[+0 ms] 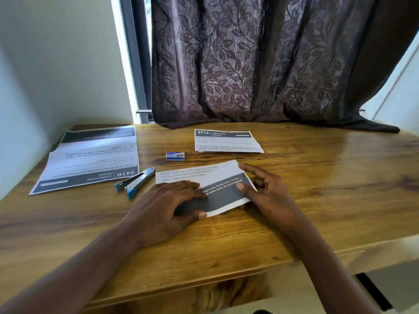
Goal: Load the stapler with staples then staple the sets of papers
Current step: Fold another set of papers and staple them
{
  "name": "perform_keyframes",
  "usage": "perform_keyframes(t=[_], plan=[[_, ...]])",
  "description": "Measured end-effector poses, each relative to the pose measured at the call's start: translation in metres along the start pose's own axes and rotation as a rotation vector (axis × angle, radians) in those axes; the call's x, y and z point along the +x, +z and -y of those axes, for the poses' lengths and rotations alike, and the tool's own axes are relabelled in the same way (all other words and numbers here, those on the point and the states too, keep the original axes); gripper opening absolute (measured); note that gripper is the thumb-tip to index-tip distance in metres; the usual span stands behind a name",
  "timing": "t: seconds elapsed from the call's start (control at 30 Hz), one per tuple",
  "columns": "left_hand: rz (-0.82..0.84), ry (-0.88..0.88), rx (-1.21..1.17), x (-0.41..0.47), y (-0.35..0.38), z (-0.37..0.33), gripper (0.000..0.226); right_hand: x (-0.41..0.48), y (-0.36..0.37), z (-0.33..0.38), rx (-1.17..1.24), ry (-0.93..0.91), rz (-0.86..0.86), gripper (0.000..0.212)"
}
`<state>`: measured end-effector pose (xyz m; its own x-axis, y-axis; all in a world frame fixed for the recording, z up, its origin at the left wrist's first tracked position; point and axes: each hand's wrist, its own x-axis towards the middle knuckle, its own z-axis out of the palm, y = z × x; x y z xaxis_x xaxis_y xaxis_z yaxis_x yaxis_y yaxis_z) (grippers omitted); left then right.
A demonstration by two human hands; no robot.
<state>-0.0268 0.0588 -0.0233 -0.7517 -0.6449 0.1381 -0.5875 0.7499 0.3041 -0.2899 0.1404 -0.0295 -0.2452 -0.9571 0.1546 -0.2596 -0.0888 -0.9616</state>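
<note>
1. A large printed sheet [88,158] headed "3410" lies flat on the bench [317,200], just left of the stapler, with its text upside down to the viewer.
2. The stapler [135,182] rests on the bench with its two arms splayed in a narrow V. Its long axis runs diagonally: the blue-tipped ends point near-left, the hinged end far-right.
3. A small staple box [175,156] sits beyond and right of the stapler, apart from it.
4. The left hand [167,207], right of the stapler, has its fingers [192,189] laid straight and flat on the near paper set [217,186], pressing it down, with the thumb at the near edge.
5. That paper set lies right of the stapler. Its long axis is tilted, with the dark band towards the viewer.
6. The right hand [269,196], further right of the stapler, has its thumb on the dark band and seems to pinch the set's right edge; the lower fingers are partly hidden.
7. Another set [227,141], headed "2713", lies far right of the stapler, near the curtain [272,64].
</note>
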Motion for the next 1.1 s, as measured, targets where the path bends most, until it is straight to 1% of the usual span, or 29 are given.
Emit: perform_keyframes(t=[0.07, 0.1, 0.2, 0.43, 0.67, 1.0, 1.03, 1.1], plan=[[-0.010, 0.004, -0.012, 0.000, 0.000, 0.001, 0.061, -0.008, -0.001, 0.001, 0.030, 0.011, -0.006, 0.059], [-0.013, 0.008, -0.015, 0.000, 0.001, 0.001, 0.059, -0.011, 0.001, 0.003, 0.056, 0.017, -0.027, 0.060], [-0.016, 0.004, -0.021, 0.001, 0.003, 0.004, 0.056, -0.013, 0.006, 0.008, 0.066, 0.009, -0.078, 0.058], [-0.024, -0.013, -0.044, 0.000, 0.004, 0.004, 0.052, -0.018, 0.008, 0.007, 0.068, 0.011, -0.082, 0.058], [-0.037, -0.039, -0.079, -0.001, 0.002, 0.001, 0.050, -0.017, 0.009, 0.005, 0.007, 0.041, -0.107, 0.048], [-0.034, -0.036, -0.091, 0.000, 0.001, 0.001, 0.048, -0.018, 0.015, 0.004, -0.152, 0.031, -0.207, 0.039], [-0.032, -0.037, -0.090, 0.000, 0.001, 0.000, 0.048, -0.019, 0.015, 0.003, -0.199, 0.017, -0.217, 0.038], [-0.031, -0.041, -0.090, -0.001, 0.001, 0.000, 0.048, -0.022, 0.012, 0.003, -0.380, -0.018, -0.241, 0.035]])
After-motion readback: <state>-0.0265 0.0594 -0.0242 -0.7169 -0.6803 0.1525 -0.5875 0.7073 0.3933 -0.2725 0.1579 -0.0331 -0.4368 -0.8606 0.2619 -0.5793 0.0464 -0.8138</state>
